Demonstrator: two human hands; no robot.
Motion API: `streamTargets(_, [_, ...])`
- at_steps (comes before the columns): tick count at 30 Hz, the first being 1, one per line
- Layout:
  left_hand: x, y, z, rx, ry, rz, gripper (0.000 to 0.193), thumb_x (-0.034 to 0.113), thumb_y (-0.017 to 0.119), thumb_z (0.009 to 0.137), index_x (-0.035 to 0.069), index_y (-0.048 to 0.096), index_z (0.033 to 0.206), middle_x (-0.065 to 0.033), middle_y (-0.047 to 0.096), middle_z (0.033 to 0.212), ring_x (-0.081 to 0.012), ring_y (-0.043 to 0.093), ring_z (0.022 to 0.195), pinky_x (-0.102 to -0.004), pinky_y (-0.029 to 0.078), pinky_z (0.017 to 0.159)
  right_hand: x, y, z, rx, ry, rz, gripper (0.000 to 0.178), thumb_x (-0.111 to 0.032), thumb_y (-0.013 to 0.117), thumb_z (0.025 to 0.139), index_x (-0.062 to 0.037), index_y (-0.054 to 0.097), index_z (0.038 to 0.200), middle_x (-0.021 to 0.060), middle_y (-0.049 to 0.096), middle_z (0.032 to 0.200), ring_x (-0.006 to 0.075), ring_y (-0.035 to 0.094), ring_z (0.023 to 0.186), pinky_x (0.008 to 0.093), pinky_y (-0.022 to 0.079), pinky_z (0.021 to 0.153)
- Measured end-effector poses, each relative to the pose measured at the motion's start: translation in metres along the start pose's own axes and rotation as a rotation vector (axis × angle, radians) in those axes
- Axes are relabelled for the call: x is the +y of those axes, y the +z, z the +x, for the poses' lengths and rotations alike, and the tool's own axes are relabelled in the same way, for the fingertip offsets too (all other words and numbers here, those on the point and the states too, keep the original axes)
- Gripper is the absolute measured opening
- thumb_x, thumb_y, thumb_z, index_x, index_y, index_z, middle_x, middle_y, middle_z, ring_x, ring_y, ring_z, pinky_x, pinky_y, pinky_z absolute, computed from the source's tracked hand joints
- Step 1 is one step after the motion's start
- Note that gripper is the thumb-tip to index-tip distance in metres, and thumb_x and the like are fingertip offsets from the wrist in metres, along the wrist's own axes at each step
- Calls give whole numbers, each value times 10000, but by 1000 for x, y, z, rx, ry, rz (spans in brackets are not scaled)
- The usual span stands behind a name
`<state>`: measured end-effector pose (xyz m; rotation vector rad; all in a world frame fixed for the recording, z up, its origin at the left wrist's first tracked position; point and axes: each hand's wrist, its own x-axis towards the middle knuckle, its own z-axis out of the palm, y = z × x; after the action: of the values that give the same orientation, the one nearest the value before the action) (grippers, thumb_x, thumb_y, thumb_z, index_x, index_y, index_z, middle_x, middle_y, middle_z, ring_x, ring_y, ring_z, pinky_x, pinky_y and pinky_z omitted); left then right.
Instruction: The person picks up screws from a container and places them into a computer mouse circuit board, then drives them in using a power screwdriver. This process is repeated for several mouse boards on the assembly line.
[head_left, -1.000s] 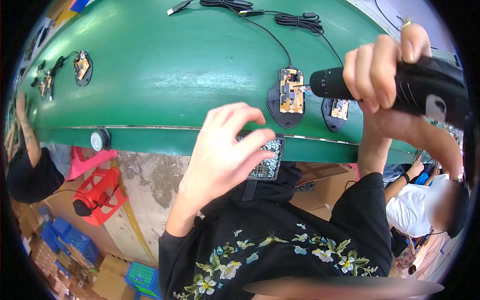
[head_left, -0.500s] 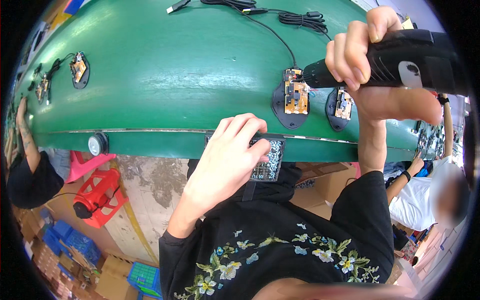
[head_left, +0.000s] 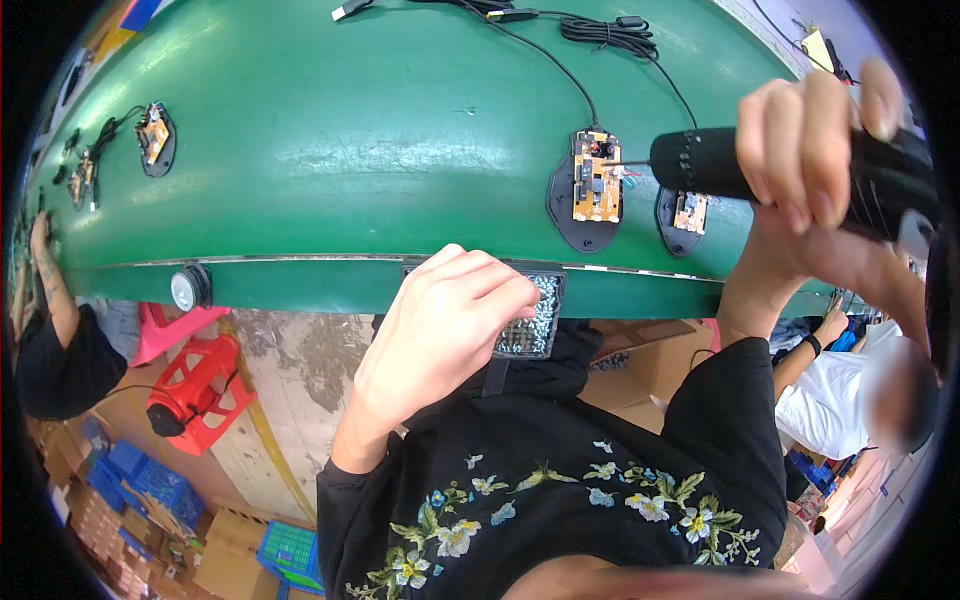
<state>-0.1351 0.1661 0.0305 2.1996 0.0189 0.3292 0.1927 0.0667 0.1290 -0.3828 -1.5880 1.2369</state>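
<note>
Surface edge: round white-faced fixture on the near side of the green surface
Seats: pink plastic stool, just beside a red plastic stool
Floor at left: yellow stripe; blue crates; green-and-blue basket next to a cardboard box
Co-workers: person in black, far left; person in white shirt, far right, dark wristband on

My left hand is over the tray of screws at the table's near edge. Back and right, one board lies on its base; a second, right of it, is partly behind the driver in my right hand. A coil lies toward the far edge.
</note>
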Motion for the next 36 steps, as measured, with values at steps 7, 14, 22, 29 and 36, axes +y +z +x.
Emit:
streamTargets(7, [-3,4,7,45,-22,-16,188,93,833,742,52,699,867,-51,692,811,-234,669,784,-353,482,710,7,42,14,50,-79,37,352,-124,641,1004,-45,520,1325,56,750,836,171,729,657,286,606,605])
streamTargets(14, [-4,13,15,234,27,-47,266,54,868,670,44,711,885,-68,703,834,-257,680,795,-355,518,712,25,74,30,143,-216,159,225,-120,630,1002,-20,550,1187,123,729,748,215,691,544,318,595,510])
streamTargets(22, [2,11,17,288,55,-103,278,-9,849,664,33,717,905,-92,708,863,-271,683,805,-368,542,719,30,77,32,152,-256,228,219,-151,594,1029,-38,500,1191,153,721,732,247,687,524,344,578,490])
streamTargets(29, [4,13,18,316,40,-92,279,-13,848,662,30,716,905,-89,709,866,-272,688,815,-368,551,729,18,65,33,-19,-76,234,260,-180,568,1046,-29,469,1233,174,733,786,275,707,587,379,594,557])
streamTargets(36, [2,7,17,358,41,-100,223,-42,826,685,16,724,875,-99,726,837,-282,710,796,-366,565,723,29,70,37,71,-176,196,216,-177,552,1053,-44,486,1209,163,731,767,251,691,568,367,586,537])
